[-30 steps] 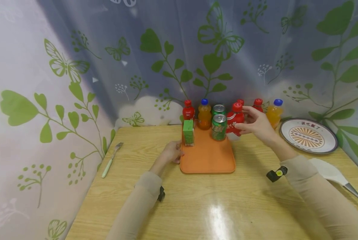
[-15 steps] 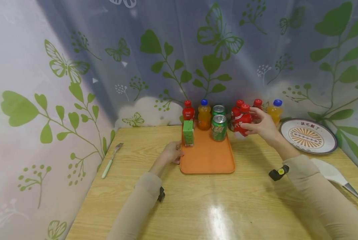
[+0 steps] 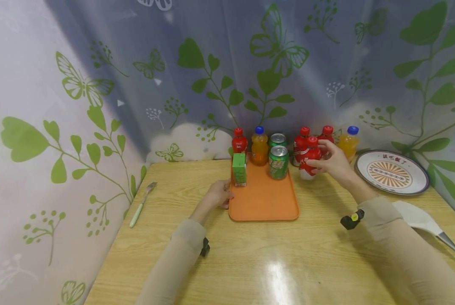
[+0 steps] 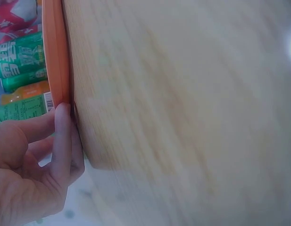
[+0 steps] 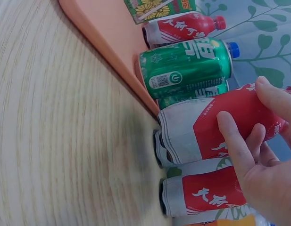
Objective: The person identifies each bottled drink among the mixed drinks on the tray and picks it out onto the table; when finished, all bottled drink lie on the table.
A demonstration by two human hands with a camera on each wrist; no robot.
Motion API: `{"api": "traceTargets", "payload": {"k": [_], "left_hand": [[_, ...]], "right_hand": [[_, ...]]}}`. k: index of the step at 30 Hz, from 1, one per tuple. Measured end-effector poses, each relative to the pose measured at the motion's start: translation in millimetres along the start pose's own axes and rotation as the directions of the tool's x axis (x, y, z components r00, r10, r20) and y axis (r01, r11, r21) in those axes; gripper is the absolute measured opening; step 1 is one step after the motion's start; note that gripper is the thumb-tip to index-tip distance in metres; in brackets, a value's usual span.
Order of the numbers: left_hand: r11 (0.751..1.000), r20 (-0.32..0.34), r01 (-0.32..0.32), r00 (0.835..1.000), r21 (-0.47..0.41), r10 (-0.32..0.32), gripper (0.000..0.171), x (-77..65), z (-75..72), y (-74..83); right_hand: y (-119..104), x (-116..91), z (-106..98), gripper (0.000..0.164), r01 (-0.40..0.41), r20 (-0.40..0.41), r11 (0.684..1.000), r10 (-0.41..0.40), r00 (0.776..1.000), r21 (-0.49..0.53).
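My right hand (image 3: 332, 163) holds a red-labelled cola bottle (image 3: 307, 161) just right of the orange tray (image 3: 263, 201). The right wrist view shows thumb and fingers around the red label of this bottle (image 5: 197, 125), its white lower part close over the table. At the tray's left edge, my left hand (image 3: 217, 194) pinches the rim; the left wrist view has its fingertips on the rim (image 4: 55, 56). On the tray stand a green drink carton (image 3: 239, 169), two green cans, the front can (image 3: 278, 163) nearest, an orange drink bottle (image 3: 259, 148) and a red bottle (image 3: 239, 142).
Behind the held bottle stand two red bottles, one (image 3: 301, 142) partly hidden, and an orange drink bottle (image 3: 348, 143). A patterned plate (image 3: 392, 173) and a white spatula (image 3: 418, 216) lie at right. A fork (image 3: 141, 205) lies at left. A curtain (image 3: 219, 84) hangs behind.
My right hand has moved the cola bottle a little right and toward me, away from the tray's edge; the red bottle behind it shows more. My left hand stays on the rim.
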State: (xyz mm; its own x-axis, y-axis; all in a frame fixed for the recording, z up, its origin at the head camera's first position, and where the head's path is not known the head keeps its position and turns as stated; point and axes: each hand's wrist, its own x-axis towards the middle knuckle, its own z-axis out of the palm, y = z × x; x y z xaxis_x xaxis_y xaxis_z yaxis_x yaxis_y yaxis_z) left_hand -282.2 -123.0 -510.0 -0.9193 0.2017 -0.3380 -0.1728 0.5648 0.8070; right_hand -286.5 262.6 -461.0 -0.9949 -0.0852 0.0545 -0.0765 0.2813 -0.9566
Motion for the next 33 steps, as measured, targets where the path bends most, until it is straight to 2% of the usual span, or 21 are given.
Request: {"api": "traceTargets", "payload": {"k": [7, 15, 23, 33], "left_hand": [[1.0, 0.0, 0.005, 1.0, -0.002, -0.005, 0.069, -0.1, 0.7, -0.4], [1.0, 0.002, -0.001, 1.0, -0.003, 0.001, 0.069, 1.0, 1.2, -2.8], [1.0, 0.002, -0.006, 1.0, 0.007, 0.006, 0.069, 2.2, 1.2, -4.1], [1.0, -0.004, 0.005, 1.0, 0.01, -0.005, 0.07, 3.0, -1.6, -1.3]], "right_hand": [[14, 6, -1, 0.081, -0.009, 0.004, 1.0, 0.009, 1.0, -0.019], [23, 7, 2, 0.082, -0.01, 0.026, 0.998, 0.009, 1.0, 0.057], [29, 6, 1, 0.082, 0.0, 0.038, 0.997, -0.003, 0.999, 0.077], [33, 5, -1, 0.078, -0.004, 0.103, 0.999, 0.0, 0.995, 0.041]]}}
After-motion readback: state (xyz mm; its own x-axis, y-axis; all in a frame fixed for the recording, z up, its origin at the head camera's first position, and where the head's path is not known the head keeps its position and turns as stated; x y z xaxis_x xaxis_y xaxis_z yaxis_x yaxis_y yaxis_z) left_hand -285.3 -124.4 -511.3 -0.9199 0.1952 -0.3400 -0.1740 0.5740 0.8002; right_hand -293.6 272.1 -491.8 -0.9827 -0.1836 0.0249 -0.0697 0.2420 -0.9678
